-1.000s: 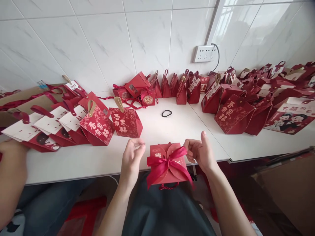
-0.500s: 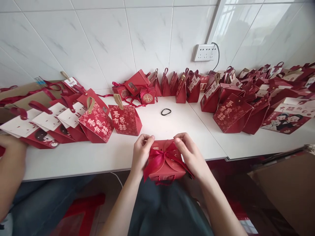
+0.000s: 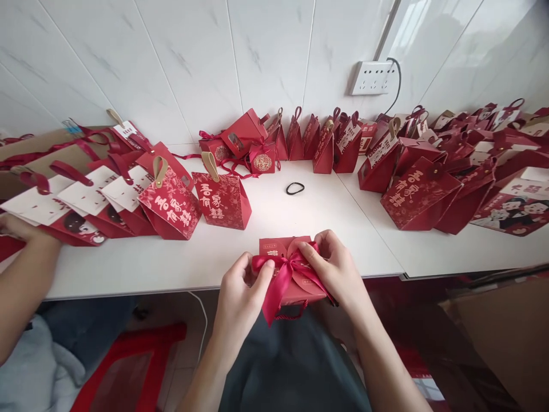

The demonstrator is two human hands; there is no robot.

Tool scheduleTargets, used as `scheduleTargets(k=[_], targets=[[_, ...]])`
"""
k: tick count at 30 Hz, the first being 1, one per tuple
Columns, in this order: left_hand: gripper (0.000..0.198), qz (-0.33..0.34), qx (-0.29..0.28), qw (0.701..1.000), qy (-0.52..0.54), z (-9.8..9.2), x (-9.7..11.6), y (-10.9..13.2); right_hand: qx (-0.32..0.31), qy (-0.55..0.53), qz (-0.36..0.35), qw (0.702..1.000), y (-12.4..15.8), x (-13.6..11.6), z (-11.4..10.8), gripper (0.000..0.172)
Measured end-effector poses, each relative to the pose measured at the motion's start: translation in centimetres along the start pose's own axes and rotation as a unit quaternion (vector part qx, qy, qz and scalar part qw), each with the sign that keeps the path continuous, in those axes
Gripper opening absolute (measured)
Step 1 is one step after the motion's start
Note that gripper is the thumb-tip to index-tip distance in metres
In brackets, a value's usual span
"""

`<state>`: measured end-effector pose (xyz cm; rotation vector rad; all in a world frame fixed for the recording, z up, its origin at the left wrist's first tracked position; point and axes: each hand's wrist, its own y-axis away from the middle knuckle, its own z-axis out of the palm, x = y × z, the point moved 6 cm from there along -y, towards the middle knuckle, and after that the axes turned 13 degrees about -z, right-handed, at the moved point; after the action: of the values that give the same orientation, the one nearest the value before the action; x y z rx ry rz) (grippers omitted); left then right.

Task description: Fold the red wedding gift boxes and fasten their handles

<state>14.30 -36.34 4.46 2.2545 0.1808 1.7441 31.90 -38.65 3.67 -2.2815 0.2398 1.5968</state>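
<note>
A small red gift box [image 3: 300, 290] rests at the front edge of the white table, with a red rope handle [image 3: 292, 316] toward my lap. A shiny crimson ribbon bow [image 3: 278, 285] is tied across its rounded top flaps. My left hand [image 3: 243, 293] pinches the bow's left loop between thumb and fingers. On the other side, my right hand [image 3: 337, 268] is closed at the right loop, thumb on top; the fingertips are partly hidden. One ribbon tail hangs over the box's front, another runs down toward the right.
Triangular red gift boxes [image 3: 221, 200] stand at left, and many more [image 3: 420, 194] crowd the right. A black elastic band [image 3: 295, 188] lies mid-table. Another person's arm [image 3: 32, 257] reaches in at left. A red stool [image 3: 141, 355] and a cardboard box [image 3: 506, 326] flank me below.
My left hand has gone from the box's left edge to the bow's left loop. My right hand has shifted inward onto the right loop. The view has tilted slightly.
</note>
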Motion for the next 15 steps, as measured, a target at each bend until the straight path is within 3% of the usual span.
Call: scheduleTargets(k=[4,8,12,15], targets=[[0.042,0.025,-0.001,0.998,0.055,0.2,0.2,-0.4,-0.024,-0.004,-0.002,1.0,0.7,-0.1,-0.2,0.046],[0.039,0.038,-0.017,0.992,0.118,0.7,-0.3,-0.8,-0.025,-0.121,-0.022,0.992,1.2,-0.1,0.0,0.043],[0.04,0.052,-0.001,0.992,0.117,0.8,-0.5,-1.0,-0.033,-0.242,-0.01,0.97,0.9,1.0,0.4,0.046],[0.04,0.046,-0.008,0.993,0.106,0.9,-0.4,-1.1,-0.023,-0.224,-0.012,0.974,0.8,1.5,0.2,0.043]])
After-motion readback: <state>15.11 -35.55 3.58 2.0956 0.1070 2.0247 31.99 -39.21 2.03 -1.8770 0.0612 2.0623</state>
